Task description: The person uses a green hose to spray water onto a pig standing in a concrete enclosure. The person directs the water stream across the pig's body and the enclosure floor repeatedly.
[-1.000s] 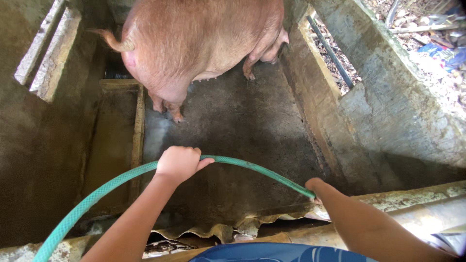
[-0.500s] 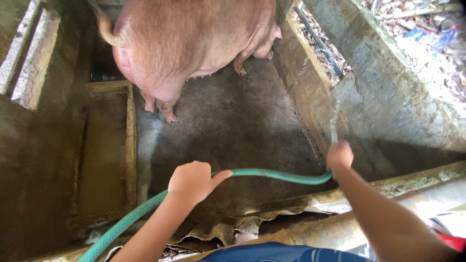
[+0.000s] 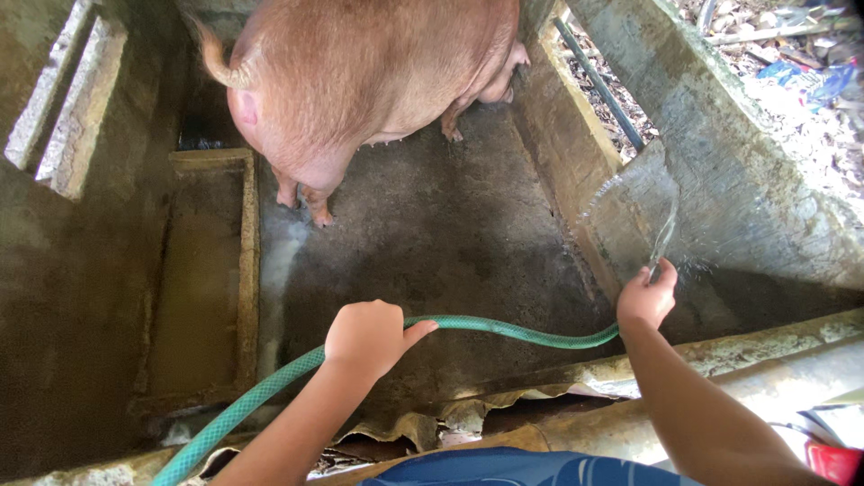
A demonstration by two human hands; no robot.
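Note:
My left hand (image 3: 367,335) grips a green garden hose (image 3: 504,329) near its middle, low in the view. The hose curves right to my right hand (image 3: 646,297), which holds its end with the nozzle pointing up. Water (image 3: 664,223) sprays out in a thin fan onto the concrete wall (image 3: 720,180) on the right. A large reddish-brown pig (image 3: 378,81) stands at the top of the pen with its rear and tail toward me.
The pen floor (image 3: 432,252) is dark wet concrete. A shallow rectangular concrete trough (image 3: 193,270) lies on the left. Corrugated sheet and a concrete ledge (image 3: 720,351) edge the pen in front of me. Debris lies beyond the right wall.
My right hand rose and swung right with the hose end, and water now sprays onto the right wall. My left hand slid slightly right along the hose. The pig stays in place.

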